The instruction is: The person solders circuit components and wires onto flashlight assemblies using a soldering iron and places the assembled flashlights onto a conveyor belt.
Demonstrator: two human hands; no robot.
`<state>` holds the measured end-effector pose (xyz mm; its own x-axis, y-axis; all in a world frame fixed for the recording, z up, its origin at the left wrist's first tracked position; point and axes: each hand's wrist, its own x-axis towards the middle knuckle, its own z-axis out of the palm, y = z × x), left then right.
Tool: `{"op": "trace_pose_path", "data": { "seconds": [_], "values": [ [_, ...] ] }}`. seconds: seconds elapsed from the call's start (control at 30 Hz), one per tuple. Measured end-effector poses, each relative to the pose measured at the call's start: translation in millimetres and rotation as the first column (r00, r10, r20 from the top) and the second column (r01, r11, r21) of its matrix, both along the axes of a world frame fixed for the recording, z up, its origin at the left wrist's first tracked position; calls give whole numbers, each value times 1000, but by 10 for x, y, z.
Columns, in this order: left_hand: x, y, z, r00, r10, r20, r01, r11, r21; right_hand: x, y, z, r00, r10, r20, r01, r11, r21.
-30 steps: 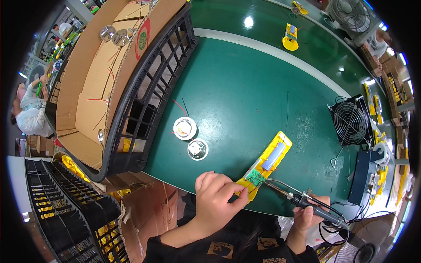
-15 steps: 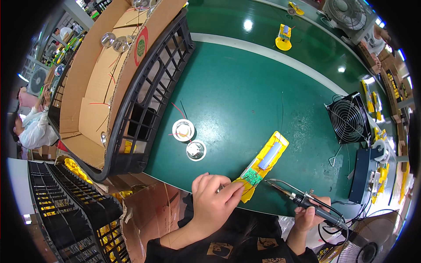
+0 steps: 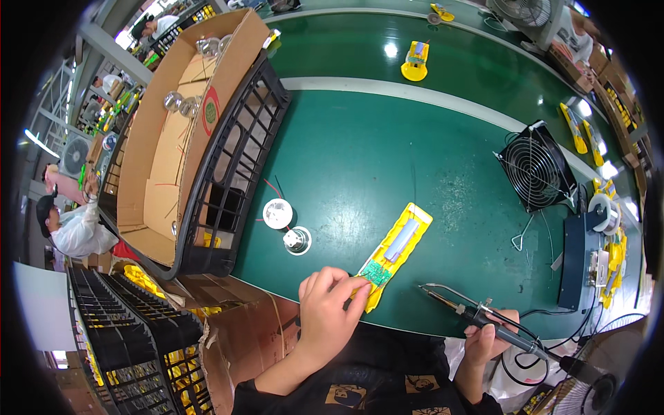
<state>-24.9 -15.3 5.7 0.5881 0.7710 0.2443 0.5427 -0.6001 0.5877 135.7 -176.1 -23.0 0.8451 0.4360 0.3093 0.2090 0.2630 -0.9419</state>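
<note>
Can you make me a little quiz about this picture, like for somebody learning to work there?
1. Count: how many round parts lie on the green tabletop, to the left of the yellow casing?

2. Pick one: what holds the soldering iron?
A) the left hand
B) the right hand
C) both hands

3. True or false: a gap shows between the soldering iron and the green circuit board.

Key:
1. Two.
2. B.
3. True; bare tabletop shows between them.
</note>
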Motion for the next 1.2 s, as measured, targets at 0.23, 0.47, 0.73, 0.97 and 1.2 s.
{"op": "trace_pose_path", "data": {
  "seconds": [0.23,0.47,0.73,0.97,1.2],
  "values": [
    [-12,-90,182,995,97,10,-94,982,-165,46,-211,-144,997,-48,-56,50,998,43],
    [272,226,153,976,-104,-194,91,993,-71,113,-259,-148,971,29,-238,7,989,147],
    [1372,1963,72,964,147,-223,-101,973,207,128,-293,-247,920,100,-379,-76,994,77],
    [2188,3436,-20,910,321,-264,-267,938,221,103,-198,-100,879,-94,-468,114,993,15],
    [2559,3790,-214,891,431,145,-400,593,699,206,-111,94,891,-160,-425,125,986,-109]
  ]
}}
